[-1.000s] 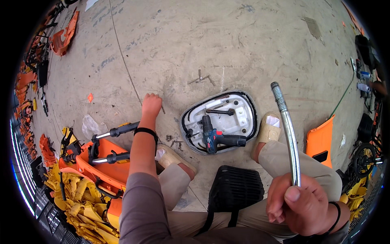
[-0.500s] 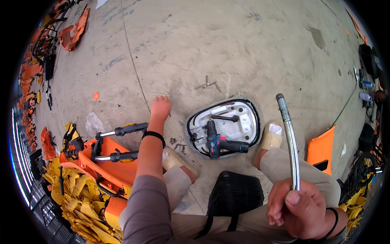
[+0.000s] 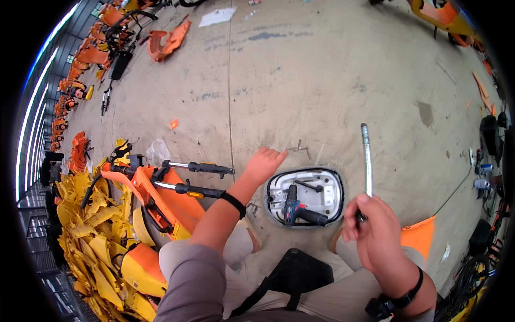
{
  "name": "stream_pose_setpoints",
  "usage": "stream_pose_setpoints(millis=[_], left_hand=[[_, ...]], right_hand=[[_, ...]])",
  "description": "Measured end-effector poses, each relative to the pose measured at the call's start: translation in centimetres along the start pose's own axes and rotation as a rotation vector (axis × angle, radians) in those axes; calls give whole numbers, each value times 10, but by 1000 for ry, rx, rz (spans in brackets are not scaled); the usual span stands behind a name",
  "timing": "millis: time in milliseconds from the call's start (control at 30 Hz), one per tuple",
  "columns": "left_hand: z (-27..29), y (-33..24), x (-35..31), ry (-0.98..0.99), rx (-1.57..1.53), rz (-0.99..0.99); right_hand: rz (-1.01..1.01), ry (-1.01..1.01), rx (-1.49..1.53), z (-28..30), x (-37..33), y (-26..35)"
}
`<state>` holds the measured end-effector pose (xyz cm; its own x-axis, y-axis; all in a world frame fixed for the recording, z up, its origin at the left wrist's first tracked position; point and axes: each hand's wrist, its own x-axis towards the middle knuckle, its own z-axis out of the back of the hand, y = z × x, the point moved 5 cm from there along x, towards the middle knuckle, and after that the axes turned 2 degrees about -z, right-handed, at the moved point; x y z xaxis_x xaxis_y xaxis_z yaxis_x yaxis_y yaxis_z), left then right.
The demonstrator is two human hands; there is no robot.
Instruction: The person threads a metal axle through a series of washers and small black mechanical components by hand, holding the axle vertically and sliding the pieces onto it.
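My right hand (image 3: 373, 225) is closed round the lower end of a shiny metal tube (image 3: 367, 161), which stands nearly upright above the floor. My left hand (image 3: 264, 165) reaches forward over the floor, back of the hand up, fingers curled under; whatever they hold, if anything, is hidden. It is nearest the upper left of an upturned seat base (image 3: 335, 219) with a white inside and dark rim. In that base lie a dark cordless drill (image 3: 292, 206) and a black rod-like part (image 3: 310, 185). A few small metal pieces (image 3: 298, 147) lie on the floor beyond it.
An orange body part with two fork tubes (image 3: 201, 167) lies at my left, beside a heap of yellow plastic pieces (image 3: 102, 241). A black bag (image 3: 303, 271) is between my legs. An orange panel (image 3: 421, 236) is at the right, and orange parts line the far left.
The view has tilted up and turned left. My left hand has moved right, closer to the seat base. The metal tube now leans further away from me, still in my right hand.
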<state>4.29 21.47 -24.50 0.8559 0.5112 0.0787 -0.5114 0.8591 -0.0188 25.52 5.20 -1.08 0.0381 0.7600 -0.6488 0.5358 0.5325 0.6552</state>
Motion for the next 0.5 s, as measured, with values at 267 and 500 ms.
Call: stream_pose_setpoints(millis=[267,500], left_hand=[[243,-91,5,-509,-62,-279],[402,-173,-55,-778,0,-457]], right_hand=[[264,-31,40,18,-11,18],[287,-60,81,40,-16,18]])
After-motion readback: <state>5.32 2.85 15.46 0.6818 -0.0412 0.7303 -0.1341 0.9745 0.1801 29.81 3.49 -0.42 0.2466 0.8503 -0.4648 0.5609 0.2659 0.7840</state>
